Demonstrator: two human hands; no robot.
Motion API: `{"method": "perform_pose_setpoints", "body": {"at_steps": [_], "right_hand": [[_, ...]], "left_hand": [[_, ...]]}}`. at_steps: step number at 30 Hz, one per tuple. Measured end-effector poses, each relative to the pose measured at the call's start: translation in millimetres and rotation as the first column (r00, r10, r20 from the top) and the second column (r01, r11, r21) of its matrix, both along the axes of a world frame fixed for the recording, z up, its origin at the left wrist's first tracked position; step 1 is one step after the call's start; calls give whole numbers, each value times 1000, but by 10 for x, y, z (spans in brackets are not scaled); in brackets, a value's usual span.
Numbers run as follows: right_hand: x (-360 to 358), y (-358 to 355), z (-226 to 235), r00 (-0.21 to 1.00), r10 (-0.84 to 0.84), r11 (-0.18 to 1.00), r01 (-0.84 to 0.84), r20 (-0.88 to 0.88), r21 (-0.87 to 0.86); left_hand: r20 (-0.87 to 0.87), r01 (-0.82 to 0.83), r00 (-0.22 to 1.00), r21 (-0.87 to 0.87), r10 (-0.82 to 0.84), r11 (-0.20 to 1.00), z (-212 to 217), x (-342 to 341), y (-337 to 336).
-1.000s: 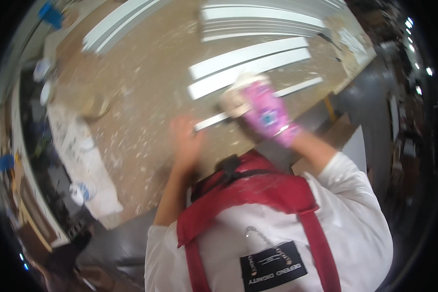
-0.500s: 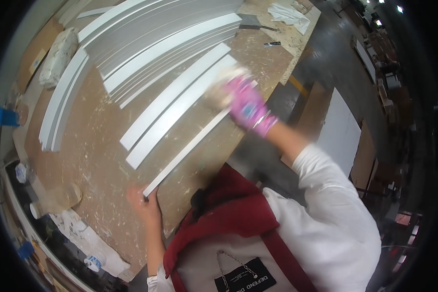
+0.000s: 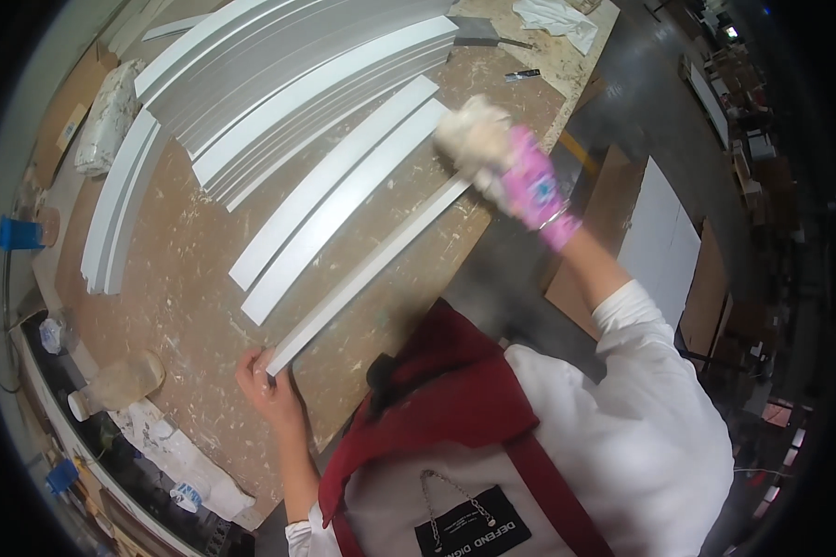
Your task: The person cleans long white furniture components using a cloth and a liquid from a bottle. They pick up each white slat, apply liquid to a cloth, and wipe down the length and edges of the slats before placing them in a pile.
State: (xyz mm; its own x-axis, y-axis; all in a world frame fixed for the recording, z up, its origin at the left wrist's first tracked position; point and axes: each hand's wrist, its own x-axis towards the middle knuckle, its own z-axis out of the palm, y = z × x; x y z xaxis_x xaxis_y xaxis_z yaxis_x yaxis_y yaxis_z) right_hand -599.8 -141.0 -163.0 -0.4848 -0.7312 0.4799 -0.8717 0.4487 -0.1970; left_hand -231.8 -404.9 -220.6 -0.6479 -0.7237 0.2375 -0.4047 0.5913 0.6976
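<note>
From my seat I watched the left hand (image 3: 267,382), bare, pinned down on the near end of a long narrow white strip (image 3: 367,275), its fingers closed over that end where it met the speckled brown particle-board surface (image 3: 186,269). The strip ran diagonally away from the person, lying flat, and at its far end the right hand (image 3: 515,172), in a pink glove with a pale, dusty palm, was clamped around a cream-coloured pad or cloth (image 3: 474,135) pressed against the strip; I could not make out exactly what that wad was. Just beside the strip, on its far side, two wider white boards (image 3: 330,209) lay parallel to it and touching each other, apart from the strip. Beyond them a big fan of grey and white long panels (image 3: 297,65) was spread across the far half of the surface, and a curved-looking bundle of white strips (image 3: 116,213) sat off to the left. At the far right edge I saw a crumpled white rag (image 3: 557,19) and a small dark tool (image 3: 522,74) near it. Down at the left a plastic-wrapped roll (image 3: 107,116) lay at the far corner, a blue cup (image 3: 19,232) stood on a side shelf, and a clear plastic jar (image 3: 121,382) lay on its side near the left hand. The person wore a white long-sleeved top and a dark red apron (image 3: 455,399).
</note>
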Motion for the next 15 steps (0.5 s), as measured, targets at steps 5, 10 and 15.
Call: {"method": "perform_pose_setpoints", "body": {"at_steps": [5,10,15], "right_hand": [[-203,142,-316,948,-102,905,214,-300,367],[-522,395,-139,895,-298,947,321,333,-14],[-13,-16,-28,960,-247,963,227,131,145]], "left_hand": [[59,151,988,-111,-146,982,-23,107,-61],[303,279,934,-291,-188,915,49,199,-138],[394,406,851,-76,-347,911,480,225,-51]]}}
